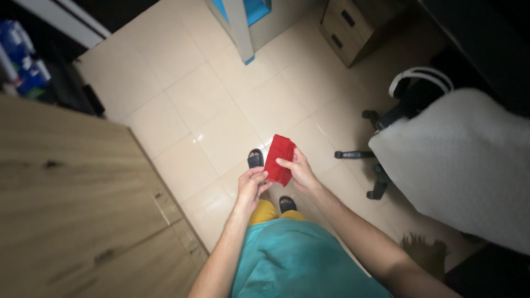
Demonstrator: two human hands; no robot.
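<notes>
Right hand pinched the right edge of a folded red cloth, thumb across its front; left hand gripped the lower left corner. Cloth was held upright in the air above the tiled floor, over two dark sandals. Wooden desk stood to the left; office chair draped in white fabric to the right.

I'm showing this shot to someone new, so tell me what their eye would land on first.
First the red cloth, folded small and held at the middle of the view between the left hand and the right hand above the pale tiled floor. Next the chair under a white cover at right, then the wooden cabinet filling the left side.
</notes>
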